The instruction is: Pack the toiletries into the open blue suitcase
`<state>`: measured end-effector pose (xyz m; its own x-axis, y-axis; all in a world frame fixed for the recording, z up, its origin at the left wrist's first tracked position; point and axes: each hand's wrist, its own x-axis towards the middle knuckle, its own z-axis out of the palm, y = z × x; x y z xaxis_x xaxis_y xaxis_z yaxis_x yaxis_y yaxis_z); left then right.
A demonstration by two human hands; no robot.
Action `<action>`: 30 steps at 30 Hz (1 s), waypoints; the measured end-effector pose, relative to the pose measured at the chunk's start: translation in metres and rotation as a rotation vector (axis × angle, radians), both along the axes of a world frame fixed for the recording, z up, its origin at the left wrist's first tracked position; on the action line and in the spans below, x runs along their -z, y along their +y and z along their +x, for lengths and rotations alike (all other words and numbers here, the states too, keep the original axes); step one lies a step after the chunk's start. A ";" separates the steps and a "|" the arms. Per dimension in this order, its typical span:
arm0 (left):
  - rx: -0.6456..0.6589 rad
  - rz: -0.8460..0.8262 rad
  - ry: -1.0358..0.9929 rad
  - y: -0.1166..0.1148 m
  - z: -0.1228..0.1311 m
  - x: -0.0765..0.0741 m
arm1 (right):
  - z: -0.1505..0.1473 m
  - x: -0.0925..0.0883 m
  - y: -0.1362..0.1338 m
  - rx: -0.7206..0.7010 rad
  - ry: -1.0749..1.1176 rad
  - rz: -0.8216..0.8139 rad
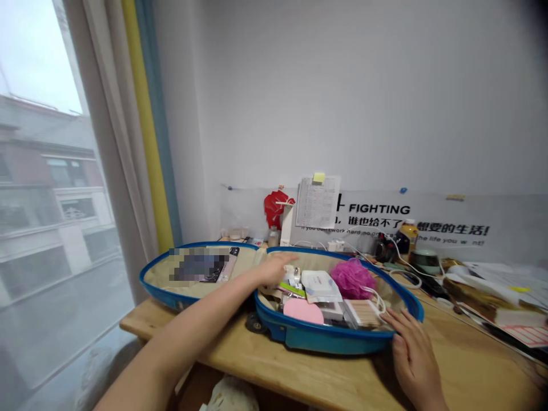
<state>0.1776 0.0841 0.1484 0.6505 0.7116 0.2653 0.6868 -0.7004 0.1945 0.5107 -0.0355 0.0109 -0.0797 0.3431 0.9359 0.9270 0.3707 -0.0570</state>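
Observation:
A blue suitcase (334,342) lies unfolded on the wooden table. My left hand (274,270) reaches over its right half, the index finger stretched out and the lower fingers partly hidden near small white items (293,275). Around it lie a green packet (293,290), a white packet (320,285) and a pink oval item (303,311). My right hand (413,348) rests open at the near right rim. Its fingertips are close to a clear box of cotton swabs (363,314) and the white cord of a magenta bath puff (351,278).
Dark flat packages (214,267), partly pixelated, lie in the suitcase's left half. Along the wall stand a yellow-labelled bottle (407,237), a green bowl (426,261) and cables. Papers (505,285) cover the table's right side. A window with curtains (149,131) is at left.

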 end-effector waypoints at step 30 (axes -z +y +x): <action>-0.772 0.020 0.530 0.008 -0.187 0.031 | -0.003 -0.004 -0.003 -0.026 0.023 0.013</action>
